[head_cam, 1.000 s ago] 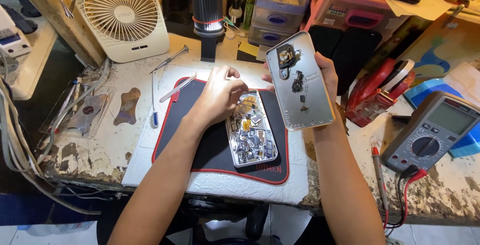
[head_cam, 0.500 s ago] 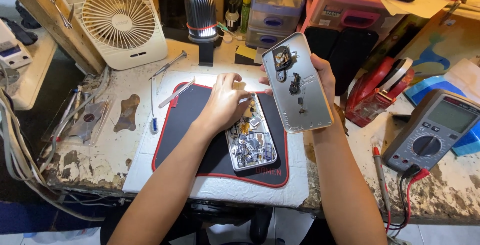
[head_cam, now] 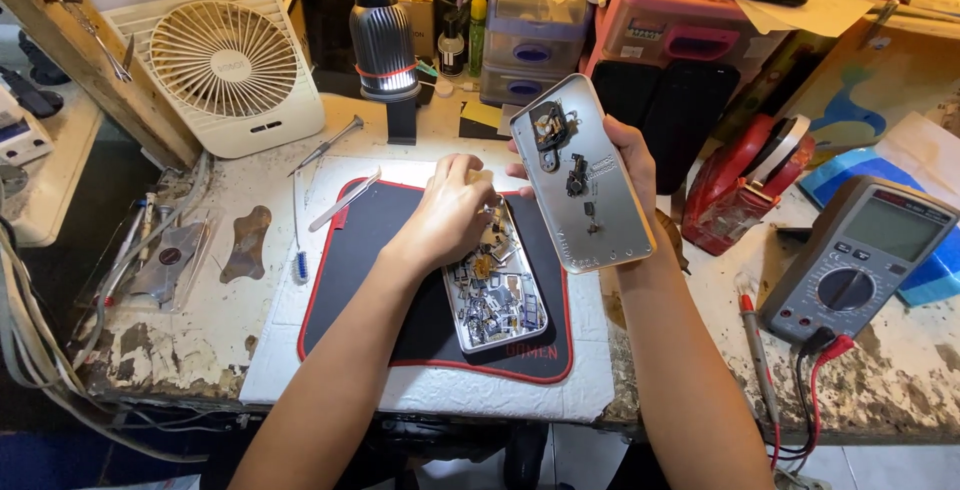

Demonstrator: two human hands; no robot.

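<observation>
1. Left hand curled, fingertips down on top end of opened phone lying on black mat; pinch unclear.
2. Right hand grips silver back cover, raised, tilted.
3. Phone's long axis runs away from body; left hand nearer.

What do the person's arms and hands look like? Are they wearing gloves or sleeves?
No gloves and no sleeves in view. The left hand and right hand are both bare, and so are both forearms as far as the picture shows. I see no watch, bracelet or ring on either wrist or hand, though some fingers are hidden.
</observation>
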